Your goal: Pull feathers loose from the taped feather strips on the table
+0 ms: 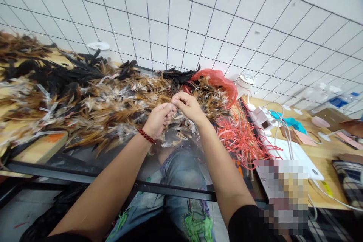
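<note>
My left hand (159,120), with a red bead bracelet (146,136) on its wrist, and my right hand (187,106) meet above a glass tabletop (93,162). Both are pinched closed on something small between the fingertips, too small to make out. A large heap of brown, black and white feathers (96,102) lies just beyond them and spreads far to the left. Through the glass I see my jeans-clad legs (181,181).
A red plastic bag (218,81) and a tangle of red bands (241,136) lie right of the hands. Further right stand a white jar (245,83), a white device with cables (265,119), a white flat scale (295,155) and a wooden table (326,155). A white grid wall (198,19) is behind.
</note>
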`<state>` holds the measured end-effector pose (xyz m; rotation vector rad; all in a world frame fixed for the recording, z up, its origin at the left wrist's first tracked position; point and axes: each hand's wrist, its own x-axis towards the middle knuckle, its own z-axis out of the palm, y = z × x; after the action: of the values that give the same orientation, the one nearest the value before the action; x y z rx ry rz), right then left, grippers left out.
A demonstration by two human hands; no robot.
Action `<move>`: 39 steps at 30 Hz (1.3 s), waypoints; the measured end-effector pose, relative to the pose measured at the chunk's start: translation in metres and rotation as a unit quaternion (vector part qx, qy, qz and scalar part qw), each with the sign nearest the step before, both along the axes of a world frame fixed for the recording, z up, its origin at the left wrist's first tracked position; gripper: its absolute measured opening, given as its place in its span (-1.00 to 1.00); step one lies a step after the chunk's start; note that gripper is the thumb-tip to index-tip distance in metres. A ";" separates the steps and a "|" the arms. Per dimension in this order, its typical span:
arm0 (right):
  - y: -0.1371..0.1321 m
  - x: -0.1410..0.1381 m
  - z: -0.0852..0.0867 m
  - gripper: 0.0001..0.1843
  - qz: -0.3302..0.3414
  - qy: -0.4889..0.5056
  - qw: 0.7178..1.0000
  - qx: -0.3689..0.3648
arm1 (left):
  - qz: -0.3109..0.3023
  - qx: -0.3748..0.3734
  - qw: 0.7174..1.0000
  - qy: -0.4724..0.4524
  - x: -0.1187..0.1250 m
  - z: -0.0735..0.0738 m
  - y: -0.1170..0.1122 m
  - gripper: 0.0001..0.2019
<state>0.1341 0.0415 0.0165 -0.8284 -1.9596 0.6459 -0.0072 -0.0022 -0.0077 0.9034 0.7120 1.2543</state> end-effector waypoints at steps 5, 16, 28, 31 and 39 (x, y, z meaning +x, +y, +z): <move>-0.001 0.003 -0.005 -0.92 -0.025 -0.199 0.979 -0.031 | 0.116 -0.019 0.992 -0.043 -0.010 -0.001 0.009 -0.79; -0.006 0.004 -0.006 -0.84 -0.007 -0.343 0.939 -0.027 | 0.132 -0.042 0.990 -0.037 -0.007 -0.003 0.009 -0.82; -0.003 -0.002 -0.010 -0.78 0.032 -0.216 0.934 0.282 | 0.118 -0.064 0.987 -0.091 -0.002 -0.007 0.011 -0.84; -0.003 -0.003 -0.014 -0.81 0.035 -0.222 0.934 0.277 | 0.167 -0.055 0.983 -0.042 0.001 -0.010 0.013 -0.84; -0.003 -0.002 -0.013 -0.79 -0.009 -0.043 0.994 0.100 | 0.232 -0.034 0.972 0.016 0.007 -0.016 0.013 -0.78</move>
<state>0.1324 0.0383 0.0035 -0.7578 -2.0527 0.4004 -0.0004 0.0108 -0.0237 0.7222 1.0247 1.6177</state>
